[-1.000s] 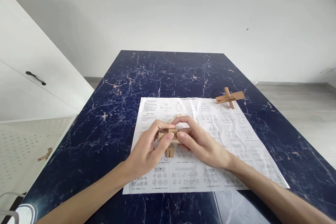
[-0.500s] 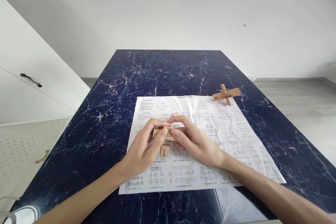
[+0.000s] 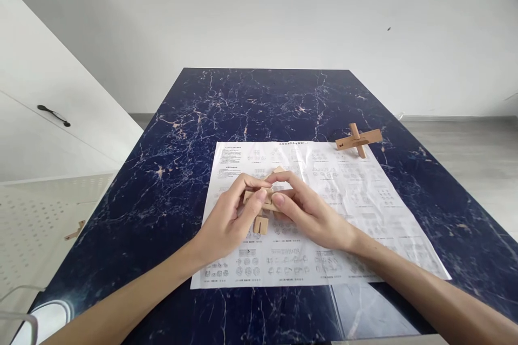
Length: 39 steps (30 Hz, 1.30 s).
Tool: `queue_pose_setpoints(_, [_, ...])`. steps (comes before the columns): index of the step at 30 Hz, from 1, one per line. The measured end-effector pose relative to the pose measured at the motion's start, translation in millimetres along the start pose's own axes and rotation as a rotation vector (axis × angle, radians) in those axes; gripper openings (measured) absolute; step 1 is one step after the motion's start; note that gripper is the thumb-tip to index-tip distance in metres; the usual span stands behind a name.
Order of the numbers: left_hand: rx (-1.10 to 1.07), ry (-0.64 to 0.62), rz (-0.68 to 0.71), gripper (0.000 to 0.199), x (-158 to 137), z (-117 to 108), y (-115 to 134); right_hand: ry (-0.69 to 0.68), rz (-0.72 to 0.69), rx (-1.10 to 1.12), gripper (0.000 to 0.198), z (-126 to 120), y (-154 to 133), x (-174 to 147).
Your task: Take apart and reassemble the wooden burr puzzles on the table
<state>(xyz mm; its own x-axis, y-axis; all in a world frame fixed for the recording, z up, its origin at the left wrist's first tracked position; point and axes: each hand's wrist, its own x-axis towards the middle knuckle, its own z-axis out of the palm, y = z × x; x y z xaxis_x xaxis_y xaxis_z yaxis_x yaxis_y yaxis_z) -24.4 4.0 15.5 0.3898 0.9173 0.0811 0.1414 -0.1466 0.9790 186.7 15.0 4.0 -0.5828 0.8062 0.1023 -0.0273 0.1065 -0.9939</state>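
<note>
Between my two hands is a wooden interlocking puzzle (image 3: 261, 225), made of pale notched blocks that cross one another. One block end marked with a dark line points toward me, and another pokes out beyond my fingers. My left hand (image 3: 237, 215) grips its left side, thumb on top. From the right, my right hand (image 3: 313, 213) pinches it with thumb and index finger. Fingers cover much of the middle joint. Beneath lies a creased instruction sheet (image 3: 380, 237) printed with rows of small diagrams.
A cross-shaped wooden puzzle piece (image 3: 370, 137) marked 2 rests at the sheet's far right corner. The dark blue marble-patterned table (image 3: 251, 99) reaches toward the wall. A white cabinet with a black handle (image 3: 54, 115) stands left, near a perforated pale surface (image 3: 36, 221) holding another wooden piece (image 3: 75, 230).
The whole view has shifted slightly, so the table and hands appear a little further right and higher. Both hands keep their grip on the wooden puzzle, with only small finger movement.
</note>
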Motion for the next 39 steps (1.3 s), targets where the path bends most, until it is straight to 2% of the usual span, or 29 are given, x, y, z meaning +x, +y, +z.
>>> queue_pose_setpoints(7, [0.044,0.011,0.075,0.024,-1.8,-0.9,-0.9,-0.013,0.009,-0.004,0.025,2.3,-5.6,-1.1])
queue_pose_setpoints(10, [-0.012,-0.008,0.039,0.025,-1.2,-1.7,0.9,0.009,0.037,0.023,0.024,1.7,-6.1,0.1])
queue_pose_setpoints(12, [-0.074,-0.068,-0.027,0.027,-0.7,-2.0,2.9,0.03,0.077,0.068,0.025,0.4,-5.9,1.6])
queue_pose_setpoints(13, [-0.1,-0.1,-0.057,0.031,-0.4,-1.8,3.9,0.044,0.1,0.09,0.026,-0.4,-6.0,2.5])
queue_pose_setpoints(15, [-0.136,-0.152,-0.095,0.051,0.0,-0.9,5.6,0.069,0.145,0.118,0.028,-1.9,-7.2,4.2])
queue_pose_setpoints(17, [-0.158,-0.16,-0.11,0.067,0.7,0.5,6.6,0.084,0.184,0.13,0.031,-3.0,-9.5,5.1])
queue_pose_setpoints(19, [-0.171,-0.134,-0.127,0.065,1.9,0.8,6.9,0.107,0.199,0.108,0.035,-4.1,-11.0,5.2])
queue_pose_setpoints(22, [-0.178,-0.055,-0.154,0.054,4.1,-2.2,6.9,0.278,0.109,-0.102,0.036,-7.8,-7.9,4.8])
queue_pose_setpoints(24, [-0.18,0.013,-0.169,0.051,5.7,-5.7,7.0,0.429,0.005,-0.375,0.028,-12.3,-2.0,5.3])
queue_pose_setpoints(26, [-0.165,0.096,-0.173,0.049,7.2,-8.9,6.8,0.485,-0.074,-0.642,0.022,-17.5,5.1,6.3])
queue_pose_setpoints(29, [-0.136,0.221,-0.177,0.047,9.2,-11.2,5.0,0.427,-0.09,-0.864,0.034,-23.0,14.1,7.5])
queue_pose_setpoints(33, [-0.153,0.313,-0.22,0.051,10.8,-11.5,2.3,0.325,-0.078,-0.963,0.043,-23.9,21.1,7.4])
queue_pose_setpoints(35, [-0.153,0.311,-0.229,0.053,11.1,-11.3,2.6,0.284,-0.106,-0.98,0.041,-23.4,22.9,7.9])
queue_pose_setpoints(39, [-0.126,0.285,-0.207,0.051,10.8,-11.1,4.3,0.251,-0.165,-0.948,0.019,-23.6,22.1,10.5])
